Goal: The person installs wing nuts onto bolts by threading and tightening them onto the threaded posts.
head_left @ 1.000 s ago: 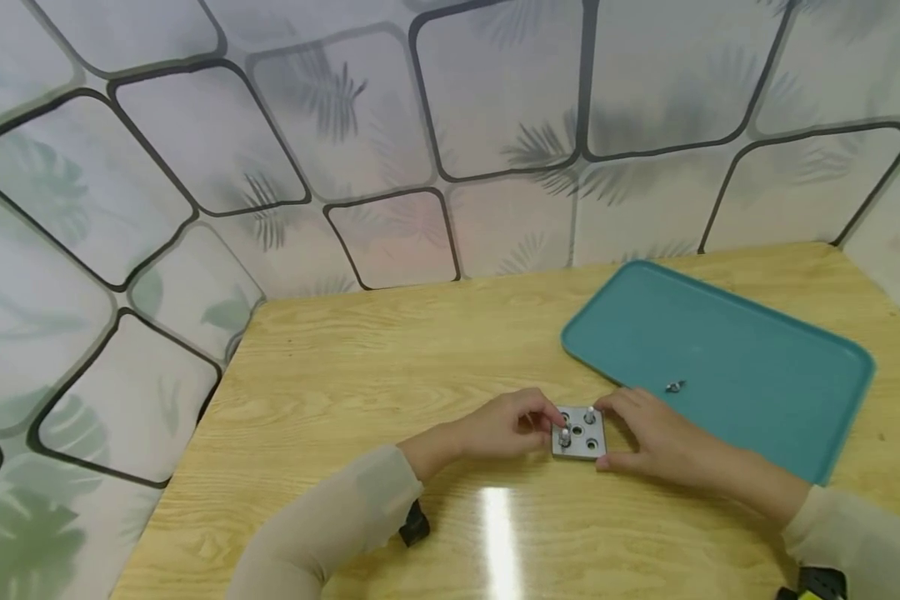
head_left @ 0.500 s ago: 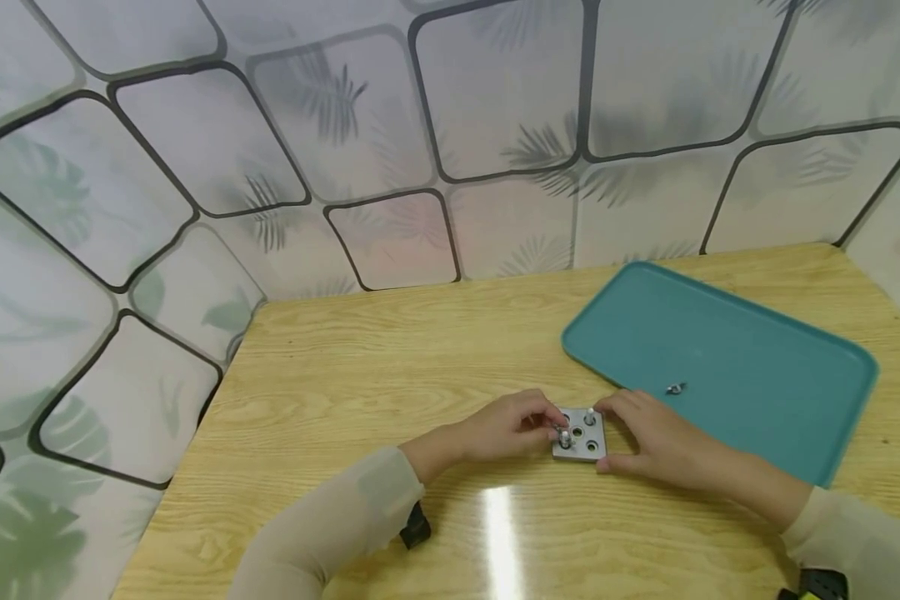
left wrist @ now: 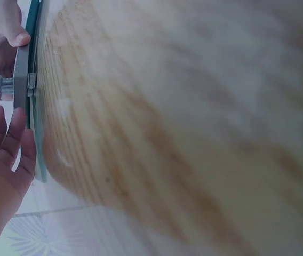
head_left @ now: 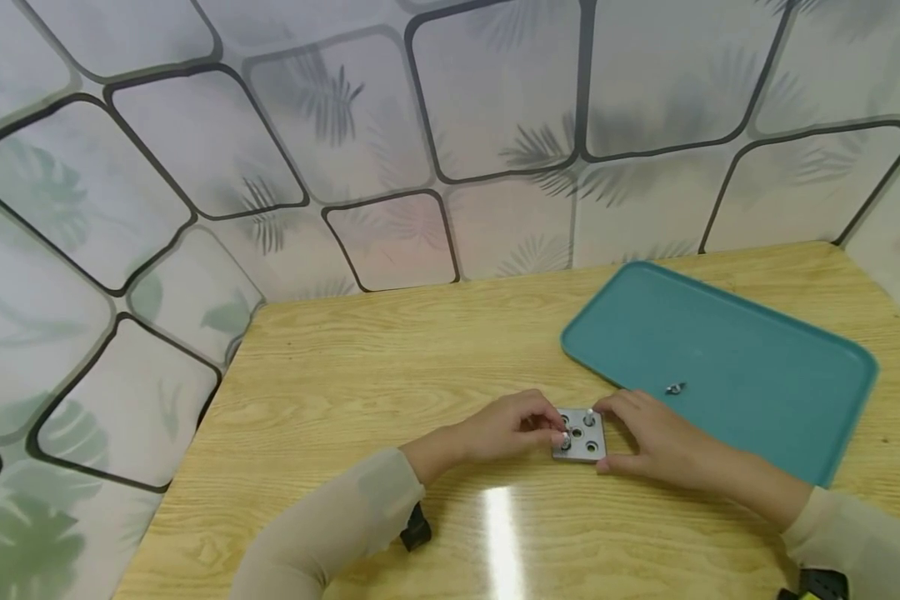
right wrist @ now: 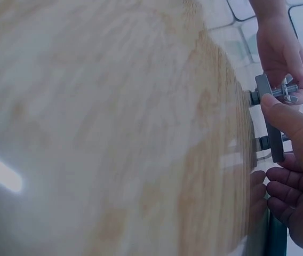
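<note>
A square grey metal plate (head_left: pixel 585 454) with several holes lies near the table's middle, raised on bolt heads in the right wrist view. Two bolts poke up through it, one bare bolt (head_left: pixel 589 417) at its far right corner. On the other bolt, at the near left, sits a wing nut (right wrist: pixel 288 92). My left hand (head_left: pixel 506 427) pinches that wing nut between thumb and fingers, partly hiding it. From the right, my right hand (head_left: pixel 663 442) grips the plate's edges, thumb at the near side and fingers at the far side. Another wing nut (head_left: pixel 675 388) lies on the tray.
A teal tray (head_left: pixel 757 350) is to the right, just behind my right hand, its near part under my right forearm. The wooden table (head_left: pixel 390 358) ends at a patterned curtain (head_left: pixel 510 225) behind and at the left.
My left thumb and fingers have closed in around the wing nut on the near left bolt, shifting as they work. The right hand and the plate stay in place.
</note>
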A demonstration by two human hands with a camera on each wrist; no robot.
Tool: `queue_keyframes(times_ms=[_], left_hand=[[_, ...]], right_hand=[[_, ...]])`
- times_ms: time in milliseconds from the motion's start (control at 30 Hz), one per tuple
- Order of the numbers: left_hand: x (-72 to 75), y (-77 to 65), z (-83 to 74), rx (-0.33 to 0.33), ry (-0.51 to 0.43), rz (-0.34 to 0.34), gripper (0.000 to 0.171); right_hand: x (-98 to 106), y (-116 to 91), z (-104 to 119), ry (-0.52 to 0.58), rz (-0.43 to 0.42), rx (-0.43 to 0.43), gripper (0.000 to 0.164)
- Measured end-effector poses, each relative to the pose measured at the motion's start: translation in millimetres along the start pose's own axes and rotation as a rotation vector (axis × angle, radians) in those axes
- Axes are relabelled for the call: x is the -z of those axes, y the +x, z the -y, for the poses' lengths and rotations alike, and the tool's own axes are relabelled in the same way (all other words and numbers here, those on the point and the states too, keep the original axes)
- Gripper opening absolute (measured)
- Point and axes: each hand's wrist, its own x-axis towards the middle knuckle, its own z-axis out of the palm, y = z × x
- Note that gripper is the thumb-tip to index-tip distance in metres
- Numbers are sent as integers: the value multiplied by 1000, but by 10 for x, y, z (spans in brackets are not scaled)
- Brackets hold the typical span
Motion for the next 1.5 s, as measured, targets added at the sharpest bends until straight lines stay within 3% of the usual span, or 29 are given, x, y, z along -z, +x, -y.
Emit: queue_keyframes(times_ms=[133, 333, 567, 700, 933, 1200, 1400, 1500], left_hand=[[-3, -3, -11, -29, -17, 31, 23], [-6, -11, -8, -39, 27, 10, 17], [1, -3, -50, 58, -11, -65, 13], [3, 4, -55, 83, -33, -71, 10], [7, -1, -29, 38, -37, -52, 13], [8, 12, -48, -57, 2, 35, 27], [2, 5, -15, -104, 61, 20, 19], [1, 3, 6, -98, 71, -2, 21]], right_hand=[[-5, -2, -6, 0, -7, 3, 67], [-9, -11, -9, -14, -12, 16, 68], [-4, -14, -10, -9, -21, 23, 68], [-9, -5, -14, -7, -21, 24, 67], [5, 8, -13, -18, -30, 39, 67], [33, 0, 1, -12, -21, 39, 66], [14, -1, -5, -24, -26, 38, 66], [7, -3, -4, -26, -18, 31, 67]])
